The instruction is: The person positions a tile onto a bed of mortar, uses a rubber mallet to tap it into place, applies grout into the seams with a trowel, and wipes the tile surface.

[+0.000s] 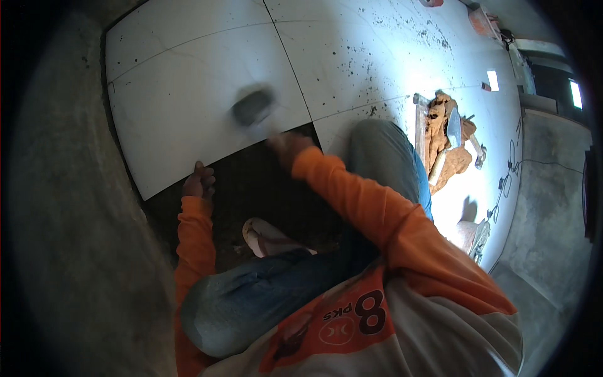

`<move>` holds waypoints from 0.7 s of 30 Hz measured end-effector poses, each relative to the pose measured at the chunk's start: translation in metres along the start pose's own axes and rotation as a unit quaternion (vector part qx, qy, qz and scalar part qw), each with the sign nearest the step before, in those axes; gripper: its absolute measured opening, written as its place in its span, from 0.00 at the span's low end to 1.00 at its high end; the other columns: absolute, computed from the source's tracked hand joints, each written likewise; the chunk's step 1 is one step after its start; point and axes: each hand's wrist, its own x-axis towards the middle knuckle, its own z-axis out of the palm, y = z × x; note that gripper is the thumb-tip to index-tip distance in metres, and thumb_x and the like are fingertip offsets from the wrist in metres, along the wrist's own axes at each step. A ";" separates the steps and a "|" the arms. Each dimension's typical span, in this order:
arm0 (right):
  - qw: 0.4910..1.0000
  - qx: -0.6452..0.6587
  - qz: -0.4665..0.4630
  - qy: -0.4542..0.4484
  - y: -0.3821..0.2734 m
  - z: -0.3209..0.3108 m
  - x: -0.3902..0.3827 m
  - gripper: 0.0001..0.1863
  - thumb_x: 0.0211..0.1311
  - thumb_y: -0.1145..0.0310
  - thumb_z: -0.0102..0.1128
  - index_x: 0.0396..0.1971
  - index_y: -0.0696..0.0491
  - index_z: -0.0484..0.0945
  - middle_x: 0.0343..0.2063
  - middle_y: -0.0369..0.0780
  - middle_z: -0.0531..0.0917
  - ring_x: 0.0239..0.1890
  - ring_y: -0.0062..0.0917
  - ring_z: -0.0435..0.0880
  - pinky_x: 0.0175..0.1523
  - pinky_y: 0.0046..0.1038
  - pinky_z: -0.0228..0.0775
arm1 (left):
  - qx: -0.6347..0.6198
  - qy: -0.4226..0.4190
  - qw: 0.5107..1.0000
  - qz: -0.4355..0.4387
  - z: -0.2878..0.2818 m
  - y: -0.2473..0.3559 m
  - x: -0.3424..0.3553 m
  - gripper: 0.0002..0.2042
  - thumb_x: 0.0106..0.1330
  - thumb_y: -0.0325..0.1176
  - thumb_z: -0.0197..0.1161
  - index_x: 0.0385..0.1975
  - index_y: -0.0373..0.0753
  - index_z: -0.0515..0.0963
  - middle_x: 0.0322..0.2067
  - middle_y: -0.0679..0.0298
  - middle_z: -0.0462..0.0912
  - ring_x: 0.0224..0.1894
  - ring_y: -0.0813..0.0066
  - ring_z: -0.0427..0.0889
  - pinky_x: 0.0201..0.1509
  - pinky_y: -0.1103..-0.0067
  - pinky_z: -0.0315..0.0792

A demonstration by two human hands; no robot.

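Note:
My right hand [291, 148] is closed round the handle of a mallet, slightly smeared by motion. The mallet's dark head [253, 107] is blurred over a large white floor tile [169, 125]; whether it touches the tile I cannot tell. At the tile's near edge, my left hand [200, 182] has its fingers curled, with one fingertip on the edge. Dark bare ground [251, 182] lies between the tile and my sandalled foot [270, 240].
A rough wall [63, 188] borders the tiles at left. To the right, a brown cloth [443, 157] on the tiled floor carries a trowel [453, 129] and other tools, with a hammer [479, 152] beside it. Cable [509, 169] runs along the right side, near a bag [477, 239].

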 end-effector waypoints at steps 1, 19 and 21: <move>0.976 0.096 0.156 0.119 0.009 -0.012 0.017 0.33 0.54 0.41 0.52 0.37 0.62 0.69 0.24 0.54 0.79 0.31 0.49 0.79 0.36 0.43 0.72 | 0.003 -0.001 1.000 0.000 0.001 0.002 0.001 0.23 0.57 0.50 0.63 0.44 0.38 0.72 0.36 0.64 0.77 0.31 0.78 0.73 0.30 0.80 0.66; 0.990 -0.072 -0.055 0.105 -0.017 -0.025 0.073 0.28 0.61 0.45 0.44 0.46 0.57 0.70 0.35 0.58 0.78 0.39 0.53 0.77 0.43 0.42 0.72 | 0.129 -0.055 0.990 0.026 0.005 0.003 -0.054 0.18 0.65 0.50 0.51 0.40 0.41 0.73 0.34 0.64 0.78 0.31 0.80 0.75 0.29 0.79 0.68; 0.942 0.146 0.244 0.178 -0.013 -0.055 0.108 0.28 0.60 0.48 0.47 0.44 0.61 0.68 0.34 0.57 0.78 0.38 0.54 0.78 0.43 0.42 0.72 | 0.170 -0.082 0.981 0.049 -0.011 -0.003 -0.095 0.17 0.65 0.49 0.51 0.41 0.40 0.73 0.35 0.63 0.78 0.32 0.78 0.76 0.32 0.78 0.69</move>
